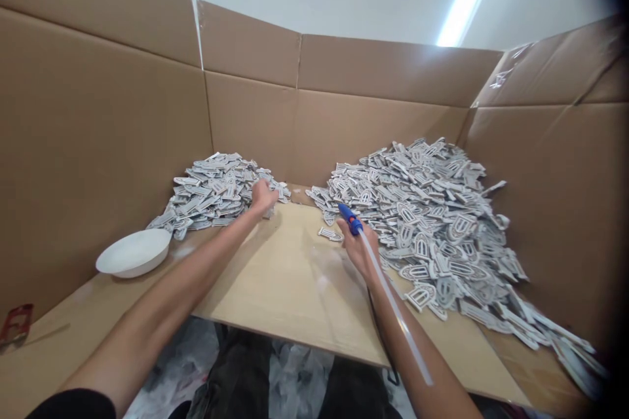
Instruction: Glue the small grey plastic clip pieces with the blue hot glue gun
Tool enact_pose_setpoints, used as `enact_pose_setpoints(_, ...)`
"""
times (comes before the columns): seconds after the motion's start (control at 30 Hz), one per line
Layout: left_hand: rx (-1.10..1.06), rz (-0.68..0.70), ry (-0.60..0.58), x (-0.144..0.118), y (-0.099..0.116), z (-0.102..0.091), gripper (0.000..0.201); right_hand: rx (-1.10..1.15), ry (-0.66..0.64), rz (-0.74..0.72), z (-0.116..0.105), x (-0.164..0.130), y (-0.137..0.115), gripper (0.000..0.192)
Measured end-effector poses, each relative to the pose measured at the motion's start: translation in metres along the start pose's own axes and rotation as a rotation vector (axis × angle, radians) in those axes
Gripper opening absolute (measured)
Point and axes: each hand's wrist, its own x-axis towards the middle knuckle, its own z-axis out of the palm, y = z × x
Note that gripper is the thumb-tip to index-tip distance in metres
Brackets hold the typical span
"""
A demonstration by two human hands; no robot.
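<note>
My left hand (pixel 264 196) reaches to the right edge of the left pile of flat grey-white window-shaped pieces (pixel 216 190). Its fingers are curled together, and what they hold, if anything, is hidden. In my right hand (pixel 361 249) is a blue glue gun (pixel 350 218) with an orange part. A long translucent glue stick (pixel 396 308) runs back from it along my forearm. Just left of that hand, one loose window-shaped piece (pixel 330 234) lies on the board. The larger right pile of similar pieces (pixel 427 203) rises beside and beyond the hand.
A pale wooden board (pixel 285 275) lies in front of me. At the left stands a white bowl (pixel 133 253), and a red tool (pixel 17 325) lies near the left edge. Tall cardboard walls (pixel 250 111) enclose the back and sides. A dark cord (pixel 377 324) hangs by my right forearm.
</note>
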Motion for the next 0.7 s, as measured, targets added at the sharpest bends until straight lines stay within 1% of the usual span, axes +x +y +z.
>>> enact_pose_setpoints(0.07, 0.095, -0.073, -0.011, -0.037, -0.009, 0.017, 0.028, -0.053, 0.004, 0.013, -0.001, 0.002, 0.003, 0.054)
enact_pose_setpoints(0.1, 0.209, -0.116, -0.075, -0.055, -0.011, 0.024, 0.020, -0.089, 0.001, 0.017, -0.001, 0.004, 0.005, 0.053)
enact_pose_setpoints(0.13, 0.276, -0.115, -0.160, -0.071, -0.011, 0.031, 0.012, -0.129, -0.006, 0.022, -0.002, 0.005, 0.007, 0.053)
enact_pose_setpoints(0.17, 0.318, -0.084, -0.239, -0.084, -0.011, 0.037, 0.012, -0.170, -0.017, 0.029, -0.002, 0.006, 0.008, 0.051)
enact_pose_setpoints(0.23, 0.370, 0.056, -0.382, -0.102, -0.007, 0.046, 0.030, -0.244, -0.049, 0.064, -0.004, 0.008, 0.011, 0.047)
enact_pose_setpoints(0.3, 0.401, 0.185, -0.524, -0.112, -0.002, 0.054, 0.043, -0.308, -0.090, 0.130, -0.007, 0.010, 0.014, 0.041)
enact_pose_setpoints(0.37, 0.430, 0.235, -0.652, -0.115, 0.002, 0.060, 0.046, -0.363, -0.120, 0.190, -0.010, 0.013, 0.017, 0.037)
enact_pose_setpoints(0.4, 0.439, 0.240, -0.693, -0.116, 0.004, 0.063, 0.046, -0.383, -0.132, 0.208, -0.011, 0.014, 0.019, 0.035)
enact_pose_setpoints(0.47, 0.440, 0.247, -0.719, -0.118, 0.005, 0.068, 0.041, -0.398, -0.149, 0.219, -0.013, 0.016, 0.022, 0.030)
enact_pose_setpoints(0.53, 0.425, 0.250, -0.696, -0.118, 0.006, 0.071, 0.033, -0.385, -0.173, 0.194, -0.012, 0.016, 0.024, 0.029)
enact_pose_setpoints(0.63, 0.409, 0.242, -0.658, -0.120, 0.008, 0.073, 0.021, -0.334, -0.226, 0.114, -0.007, 0.015, 0.026, 0.035)
enact_pose_setpoints(0.7, 0.393, 0.267, -0.640, -0.121, 0.008, 0.072, 0.014, -0.300, -0.278, 0.059, -0.004, 0.014, 0.025, 0.036)
